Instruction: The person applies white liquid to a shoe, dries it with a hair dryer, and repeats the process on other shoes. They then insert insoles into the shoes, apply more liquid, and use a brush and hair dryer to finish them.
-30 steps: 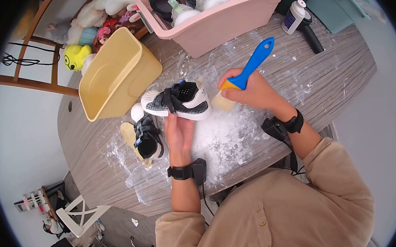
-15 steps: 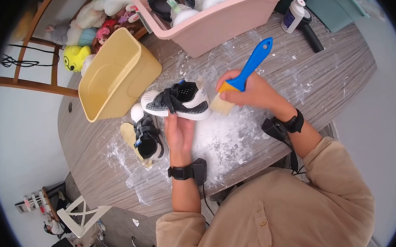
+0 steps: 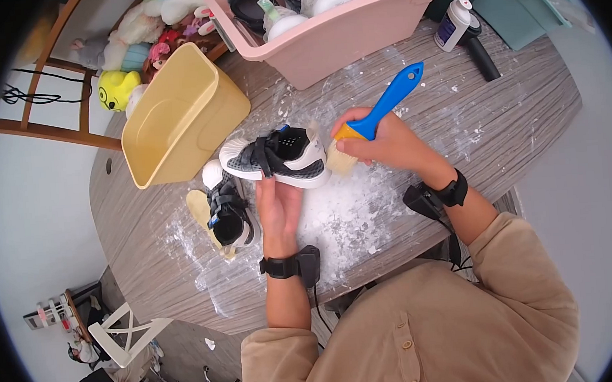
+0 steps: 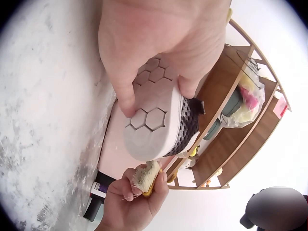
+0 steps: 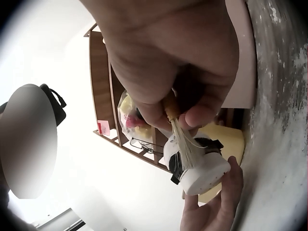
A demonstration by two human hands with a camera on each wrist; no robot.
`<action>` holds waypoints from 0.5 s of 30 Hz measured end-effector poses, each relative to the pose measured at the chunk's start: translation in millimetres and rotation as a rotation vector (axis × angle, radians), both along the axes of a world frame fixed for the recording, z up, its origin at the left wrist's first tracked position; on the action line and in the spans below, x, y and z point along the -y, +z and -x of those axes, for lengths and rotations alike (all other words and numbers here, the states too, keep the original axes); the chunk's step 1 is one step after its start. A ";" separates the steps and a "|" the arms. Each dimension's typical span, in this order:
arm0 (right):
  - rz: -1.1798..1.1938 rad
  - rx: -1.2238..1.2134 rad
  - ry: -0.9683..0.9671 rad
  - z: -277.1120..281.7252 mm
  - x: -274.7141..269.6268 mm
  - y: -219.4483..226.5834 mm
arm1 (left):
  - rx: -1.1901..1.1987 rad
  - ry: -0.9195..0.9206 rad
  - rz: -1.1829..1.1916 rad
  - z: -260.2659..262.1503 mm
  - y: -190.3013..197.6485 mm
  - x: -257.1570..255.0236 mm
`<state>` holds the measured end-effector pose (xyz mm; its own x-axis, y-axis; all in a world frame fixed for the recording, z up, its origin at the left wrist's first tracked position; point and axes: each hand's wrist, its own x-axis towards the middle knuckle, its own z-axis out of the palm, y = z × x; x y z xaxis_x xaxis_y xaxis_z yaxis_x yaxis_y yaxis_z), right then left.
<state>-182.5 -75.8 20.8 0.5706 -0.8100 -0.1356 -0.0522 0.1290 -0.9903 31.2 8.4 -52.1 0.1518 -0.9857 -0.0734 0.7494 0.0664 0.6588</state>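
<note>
My left hand (image 3: 277,211) grips a black-and-white sneaker (image 3: 310,168) from below, raised over the table with its toe to the left. In the left wrist view, fingers and thumb straddle its pale hexagon-patterned sole (image 4: 144,142). My right hand (image 3: 396,145) holds a paintbrush (image 3: 390,98) by its yellow base, the blue handle pointing up and away. Its light bristles (image 5: 185,144) overlap the white heel (image 5: 207,177) in the right wrist view. A matching sneaker (image 3: 228,214) stands on the table left of my left hand, beside a yellowish insole (image 3: 198,207).
White powder (image 3: 347,216) covers the wood-grain table (image 3: 528,122) in front of me. Behind the shoes stand a yellow bin (image 3: 199,131) and a pink bin (image 3: 352,39) of shoes. A white bottle (image 3: 452,24) and a black-handled item (image 3: 481,61) lie at the back right.
The right hand's brush swings slightly down and back up beside the heel. The held sneaker shifts a touch to the right; the left hand keeps its grip.
</note>
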 end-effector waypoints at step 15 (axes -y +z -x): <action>0.021 -0.005 -0.049 -2.2 2.9 -9.1 | -0.034 -0.070 0.000 0.3 1.0 -2.9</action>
